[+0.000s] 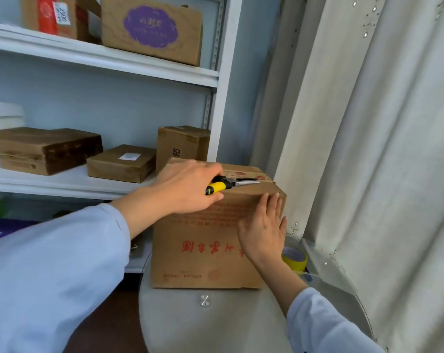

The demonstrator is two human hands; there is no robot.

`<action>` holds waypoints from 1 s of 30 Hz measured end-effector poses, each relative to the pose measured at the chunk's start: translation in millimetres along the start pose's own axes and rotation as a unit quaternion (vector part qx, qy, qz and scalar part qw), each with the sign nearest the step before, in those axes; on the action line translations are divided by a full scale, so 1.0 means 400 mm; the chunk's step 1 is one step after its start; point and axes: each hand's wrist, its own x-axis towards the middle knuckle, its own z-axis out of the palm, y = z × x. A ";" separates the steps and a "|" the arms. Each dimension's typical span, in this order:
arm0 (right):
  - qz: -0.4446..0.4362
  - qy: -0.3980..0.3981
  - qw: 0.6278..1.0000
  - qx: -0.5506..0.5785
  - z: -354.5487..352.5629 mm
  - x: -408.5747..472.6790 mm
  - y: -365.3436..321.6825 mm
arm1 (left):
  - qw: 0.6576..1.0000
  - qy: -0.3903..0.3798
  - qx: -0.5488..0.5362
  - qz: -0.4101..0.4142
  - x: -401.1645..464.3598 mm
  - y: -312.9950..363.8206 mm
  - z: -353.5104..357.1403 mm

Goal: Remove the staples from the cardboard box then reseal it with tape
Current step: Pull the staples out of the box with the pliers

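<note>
A brown cardboard box (203, 256) with red print stands on a round glass table (216, 319). My left hand (188, 187) grips yellow-and-black pliers (231, 185) whose metal tip lies on the box's top seam near the far right corner. My right hand (265, 229) presses flat against the box's front face near its upper right edge, fingers straight. A yellow tape roll (296, 258) sits on the table just right of the box, partly behind my right wrist. No staples can be made out.
A white shelf unit (101, 64) stands behind the box with several cardboard boxes on two levels. A pale curtain (381, 149) hangs at the right, close to the table. A metal stud (204, 300) marks the glass near the front.
</note>
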 end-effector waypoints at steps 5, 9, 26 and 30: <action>-0.087 0.007 0.996 -0.007 -0.008 0.001 -0.063 | 0.986 -0.049 0.025 -0.157 -0.013 -0.090 0.000; -0.084 -0.010 0.995 0.046 0.036 0.016 -0.095 | 0.987 -0.017 0.012 -0.159 -0.030 -0.100 0.022; -0.079 0.097 0.987 0.101 0.090 -0.017 -0.256 | 0.981 0.007 -0.132 -0.144 -0.005 -0.065 0.019; -0.097 0.058 0.986 0.124 0.079 -0.001 -0.226 | 0.977 0.003 -0.145 -0.156 -0.018 -0.074 0.024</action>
